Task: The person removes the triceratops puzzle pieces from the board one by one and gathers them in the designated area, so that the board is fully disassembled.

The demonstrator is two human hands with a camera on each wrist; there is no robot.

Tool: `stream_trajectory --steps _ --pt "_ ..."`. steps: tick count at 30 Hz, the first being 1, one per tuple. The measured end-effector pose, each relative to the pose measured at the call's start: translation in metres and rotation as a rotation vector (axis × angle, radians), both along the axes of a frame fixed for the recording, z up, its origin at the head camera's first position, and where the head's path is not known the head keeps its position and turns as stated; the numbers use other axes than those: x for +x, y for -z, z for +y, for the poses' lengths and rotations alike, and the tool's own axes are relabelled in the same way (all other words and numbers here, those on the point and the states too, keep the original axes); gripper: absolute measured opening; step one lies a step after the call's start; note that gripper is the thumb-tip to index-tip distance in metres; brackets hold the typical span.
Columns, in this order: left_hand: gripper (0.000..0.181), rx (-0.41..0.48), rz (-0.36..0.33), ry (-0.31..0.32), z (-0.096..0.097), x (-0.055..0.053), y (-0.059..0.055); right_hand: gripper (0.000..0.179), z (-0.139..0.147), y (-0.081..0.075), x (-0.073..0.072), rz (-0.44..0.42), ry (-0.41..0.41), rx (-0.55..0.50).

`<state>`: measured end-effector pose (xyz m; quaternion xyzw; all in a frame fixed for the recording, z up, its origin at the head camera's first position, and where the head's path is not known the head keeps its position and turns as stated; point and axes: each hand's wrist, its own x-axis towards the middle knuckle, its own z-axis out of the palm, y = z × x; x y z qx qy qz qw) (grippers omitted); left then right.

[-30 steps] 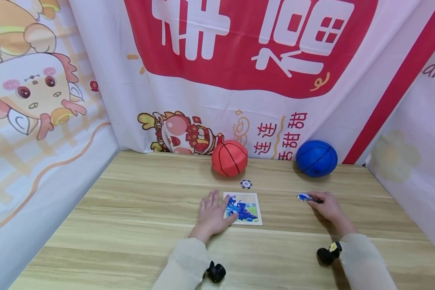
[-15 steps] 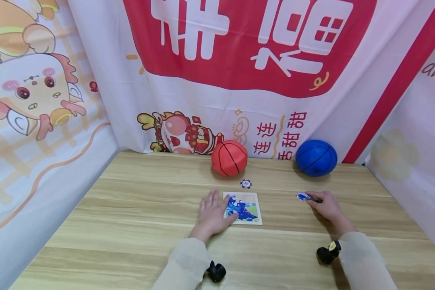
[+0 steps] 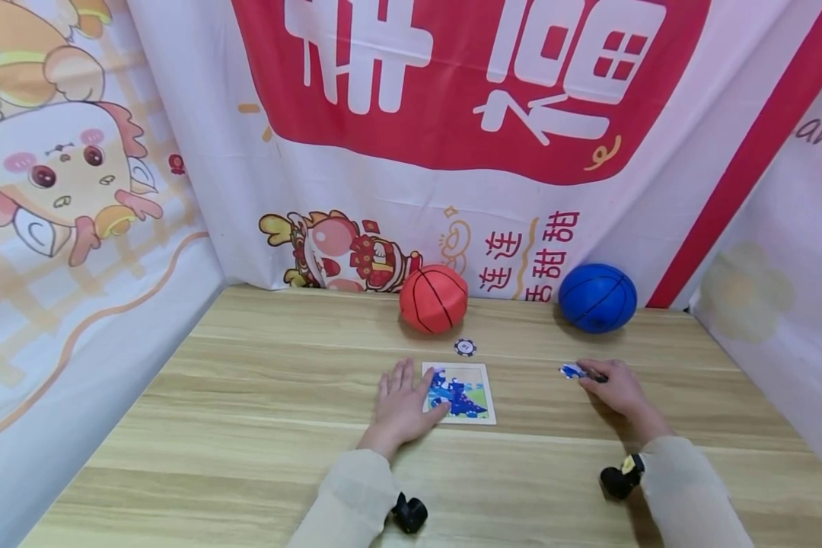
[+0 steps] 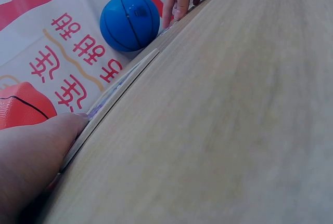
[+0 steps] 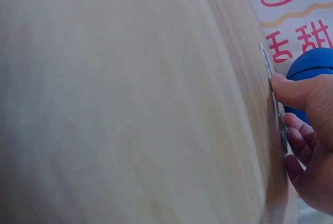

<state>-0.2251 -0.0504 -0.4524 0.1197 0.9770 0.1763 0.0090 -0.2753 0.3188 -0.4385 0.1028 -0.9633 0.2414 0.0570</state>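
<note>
My left hand (image 3: 402,407) lies flat with fingers spread, its thumb and index finger over the left side of a square jigsaw puzzle (image 3: 489,403). The puzzle has a white frame and a blue dinosaur picture; the upper part of the picture area shows plain beige. To the right, my right hand (image 3: 619,392) pinches a blue and white puzzle piece (image 3: 571,371) low over the table. In the right wrist view the thumb (image 5: 294,91) presses on the piece's edge, with the other fingers curled beneath. A dark edge shows under these fingers, mostly hidden by the hand.
A round poker chip (image 3: 465,348) lies just behind the puzzle. Further back are a red ball (image 3: 434,299) and a blue ball (image 3: 597,298), near the printed cloth (image 3: 383,152) at the back edge of the wooden table (image 3: 246,426). Cloth also hangs along both sides.
</note>
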Motion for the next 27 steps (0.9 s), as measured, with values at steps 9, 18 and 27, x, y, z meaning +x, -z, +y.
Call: stream_trajectory --steps 9,18,27 --pt "0.076 -0.007 0.008 0.004 -0.001 -0.002 0.002 0.049 -0.004 -0.010 0.002 -0.016 -0.034 -0.030" --pt "0.075 -0.001 0.002 0.001 0.000 -0.001 0.002 0.056 -0.016 -0.029 0.009 -0.123 0.029 -0.263" --pt "0.075 0.001 0.019 -0.001 0.001 -0.001 0.002 0.046 -0.060 -0.035 0.011 -0.053 -0.036 -0.395"
